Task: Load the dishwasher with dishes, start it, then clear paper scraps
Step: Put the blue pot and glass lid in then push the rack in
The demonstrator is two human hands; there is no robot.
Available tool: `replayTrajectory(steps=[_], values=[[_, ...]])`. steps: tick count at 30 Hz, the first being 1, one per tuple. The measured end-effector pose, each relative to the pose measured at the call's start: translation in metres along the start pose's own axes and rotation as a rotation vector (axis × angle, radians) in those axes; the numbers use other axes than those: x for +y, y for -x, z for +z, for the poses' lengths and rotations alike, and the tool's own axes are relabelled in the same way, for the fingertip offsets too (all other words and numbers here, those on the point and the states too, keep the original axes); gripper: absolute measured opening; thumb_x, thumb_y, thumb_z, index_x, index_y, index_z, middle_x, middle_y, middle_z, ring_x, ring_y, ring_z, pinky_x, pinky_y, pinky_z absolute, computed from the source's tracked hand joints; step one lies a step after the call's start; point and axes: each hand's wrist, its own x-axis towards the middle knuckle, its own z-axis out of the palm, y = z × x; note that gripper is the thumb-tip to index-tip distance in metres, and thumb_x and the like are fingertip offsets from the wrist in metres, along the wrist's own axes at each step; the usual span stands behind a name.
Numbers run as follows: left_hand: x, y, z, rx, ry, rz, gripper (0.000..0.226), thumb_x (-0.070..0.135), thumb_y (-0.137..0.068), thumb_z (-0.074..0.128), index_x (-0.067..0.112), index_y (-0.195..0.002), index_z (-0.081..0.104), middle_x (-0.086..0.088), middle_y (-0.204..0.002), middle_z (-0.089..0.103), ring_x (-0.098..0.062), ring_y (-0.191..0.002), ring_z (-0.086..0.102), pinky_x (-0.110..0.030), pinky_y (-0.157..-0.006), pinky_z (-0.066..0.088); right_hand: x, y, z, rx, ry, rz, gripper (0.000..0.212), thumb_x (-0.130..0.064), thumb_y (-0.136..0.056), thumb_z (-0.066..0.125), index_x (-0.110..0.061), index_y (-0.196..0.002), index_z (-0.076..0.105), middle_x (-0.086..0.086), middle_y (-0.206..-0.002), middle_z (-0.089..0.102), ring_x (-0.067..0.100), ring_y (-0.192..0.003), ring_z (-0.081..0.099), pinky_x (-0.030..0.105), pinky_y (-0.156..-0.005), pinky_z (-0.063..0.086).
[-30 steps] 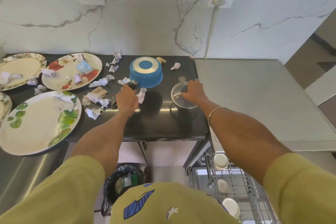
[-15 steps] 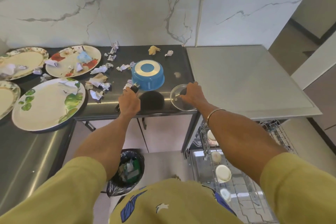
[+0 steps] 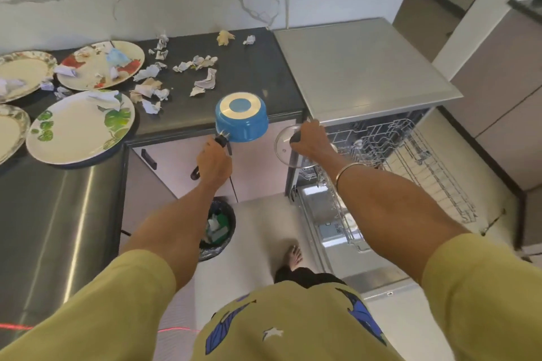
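Paper scraps (image 3: 149, 88) and plates (image 3: 80, 126) litter the dark counter (image 3: 249, 67) beside the open dishwasher (image 3: 381, 155), while the left hand (image 3: 213, 163) grips the upturned blue saucepan (image 3: 242, 117) by its handle and the right hand (image 3: 311, 139) holds the glass lid (image 3: 283, 146) by its knob.

Four plates (image 3: 79, 126), one blue saucepan (image 3: 242, 121), one glass lid (image 3: 286, 146), many paper scraps (image 3: 149, 89).

The dishwasher's top (image 3: 360, 67) lies bare, the pulled-out upper rack (image 3: 410, 152) looks mostly open apart from its wire prongs, while paper scraps (image 3: 152, 88) and plates (image 3: 79, 126) crowd the dark counter (image 3: 258, 73) to the left.
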Motion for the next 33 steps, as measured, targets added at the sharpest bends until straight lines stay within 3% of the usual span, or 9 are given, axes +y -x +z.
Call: replayTrajectory(steps=[6, 10, 13, 20, 33], values=[[0.022, 0.053, 0.012, -0.045, 0.003, 0.052, 0.030, 0.005, -0.090, 0.053, -0.002, -0.119, 0.046, -0.020, -0.111, 0.060, -0.033, -0.095, 0.061, -0.042, -0.081, 0.049, 0.039, 0.057, 0.000, -0.016, -0.001, 0.073, 0.041, -0.034, -0.073, 0.073, -0.006, -0.102, 0.070, 0.014, -0.100, 0.064, 0.031, -0.098, 0.063, 0.040, -0.082, 0.057], [0.046, 0.082, 0.028, -0.081, -0.008, 0.114, 0.032, 0.007, -0.090, 0.055, -0.002, -0.119, 0.045, -0.020, -0.111, 0.060, -0.033, -0.093, 0.062, -0.044, -0.081, 0.053, 0.072, 0.092, -0.008, 0.008, -0.025, 0.145, 0.042, -0.028, -0.076, 0.071, -0.001, -0.107, 0.063, 0.018, -0.110, 0.058, 0.033, -0.104, 0.058, 0.040, -0.084, 0.056], [0.069, 0.104, 0.044, -0.100, -0.008, 0.169, 0.033, 0.007, -0.090, 0.056, -0.001, -0.120, 0.046, -0.019, -0.112, 0.059, -0.033, -0.095, 0.062, -0.043, -0.082, 0.053, 0.107, 0.114, -0.014, 0.025, -0.034, 0.205, 0.040, -0.027, -0.076, 0.069, 0.001, -0.104, 0.064, 0.020, -0.106, 0.059, 0.036, -0.101, 0.061, 0.038, -0.078, 0.057], [0.142, 0.168, 0.082, -0.145, -0.062, 0.267, 0.033, 0.012, -0.094, 0.055, -0.002, -0.123, 0.044, -0.020, -0.115, 0.058, -0.033, -0.100, 0.061, -0.040, -0.085, 0.048, 0.209, 0.176, -0.040, 0.045, -0.031, 0.311, 0.053, -0.031, -0.082, 0.071, -0.002, -0.123, 0.054, 0.020, -0.123, 0.050, 0.037, -0.116, 0.050, 0.043, -0.092, 0.050], [0.270, 0.279, 0.170, -0.191, 0.000, 0.216, 0.046, 0.019, -0.096, 0.055, -0.003, -0.133, 0.037, -0.022, -0.125, 0.056, -0.038, -0.109, 0.060, -0.044, -0.091, 0.048, 0.380, 0.258, -0.097, 0.098, -0.040, 0.335, 0.043, -0.024, -0.080, 0.067, -0.001, -0.116, 0.057, 0.017, -0.113, 0.053, 0.034, -0.108, 0.053, 0.043, -0.086, 0.054]])
